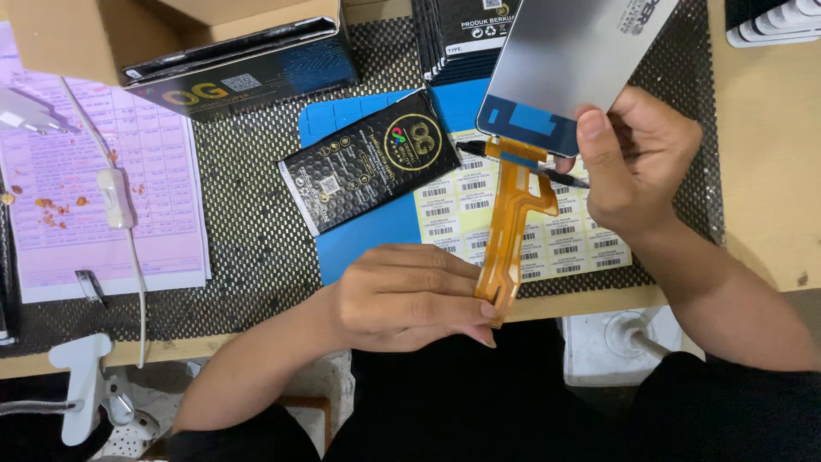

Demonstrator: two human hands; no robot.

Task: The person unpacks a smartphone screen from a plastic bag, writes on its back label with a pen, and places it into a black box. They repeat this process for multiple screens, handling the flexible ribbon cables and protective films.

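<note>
Orange flex cable (511,224), grey screen panel (571,53) (blue strip), black pouch (369,162) seemingly dotted.

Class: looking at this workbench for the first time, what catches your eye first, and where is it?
A grey screen panel held up at top centre by the right hand, its orange flex cable hanging down to the left hand. Beneath lie a barcode label sheet and a black packet on a blue mat.

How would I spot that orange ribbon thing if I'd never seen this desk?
Start at the blue mat in the middle of the desk. Above its right half, the right hand holds up a grey screen panel. The orange ribbon cable hangs from the panel's lower edge, its tip pinched by the left hand; nothing nearby is orange.
</note>
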